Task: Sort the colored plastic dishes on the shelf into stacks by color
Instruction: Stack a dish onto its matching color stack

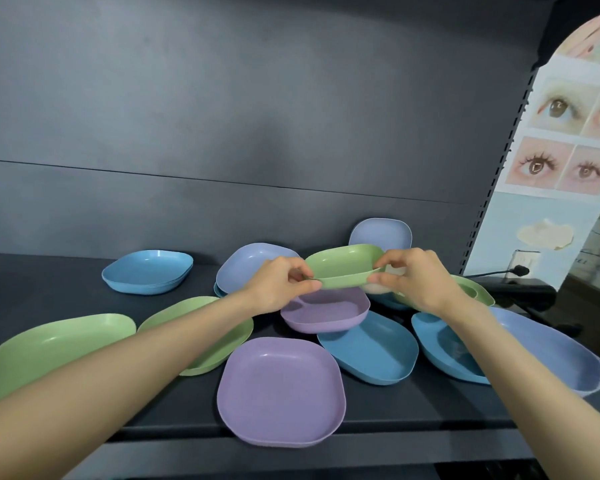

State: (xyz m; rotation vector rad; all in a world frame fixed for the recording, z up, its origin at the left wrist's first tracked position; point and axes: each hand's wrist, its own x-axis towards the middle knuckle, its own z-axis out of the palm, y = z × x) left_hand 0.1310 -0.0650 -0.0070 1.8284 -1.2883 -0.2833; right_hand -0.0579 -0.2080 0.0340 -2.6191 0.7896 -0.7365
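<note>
We've got left hand (280, 285) & right hand (410, 279) pinching green dish (343, 266) mid-air; next, probably onto green stack (59, 344) at left.

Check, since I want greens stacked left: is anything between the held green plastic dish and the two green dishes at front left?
Nothing on the shelf does. Left hand and right hand pinch the green plastic dish above a purple plastic dish; only the person's left forearm crosses the nearer green dish.
</note>
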